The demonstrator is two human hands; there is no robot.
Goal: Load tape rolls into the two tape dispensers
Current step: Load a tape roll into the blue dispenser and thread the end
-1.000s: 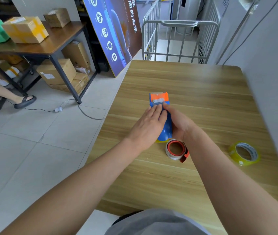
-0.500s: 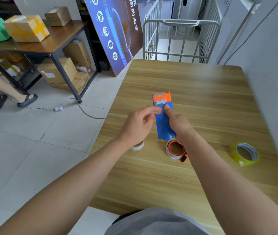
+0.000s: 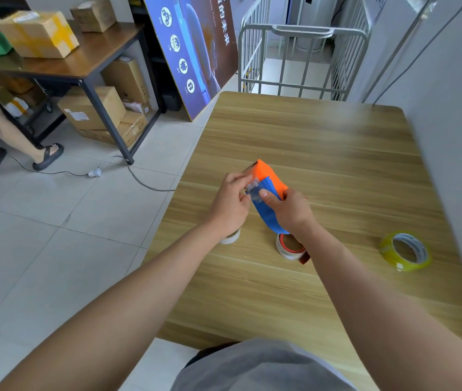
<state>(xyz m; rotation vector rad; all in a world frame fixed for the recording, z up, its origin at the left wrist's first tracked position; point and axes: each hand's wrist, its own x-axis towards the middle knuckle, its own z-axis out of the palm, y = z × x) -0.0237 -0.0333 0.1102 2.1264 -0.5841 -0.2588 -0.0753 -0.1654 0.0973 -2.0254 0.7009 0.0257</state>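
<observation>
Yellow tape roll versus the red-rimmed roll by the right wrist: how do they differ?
The yellow tape roll is translucent yellow-green; the red-rimmed roll is white with a red edge. The yellow tape roll lies alone toward the table's right side; the red-rimmed roll is partly hidden under the right hand's wrist. The yellow one looks wider. Both lie flat on the table.

— Where are the arms?
— Both bare forearms reach forward over the table's (image 3: 323, 142) near edge, hands close together.
— Right hand (image 3: 290, 214)?
— Curled round the tape dispenser (image 3: 270, 179), thumb on top.
— Left hand (image 3: 230, 206)?
— Fingertips pinching at its front end.
</observation>
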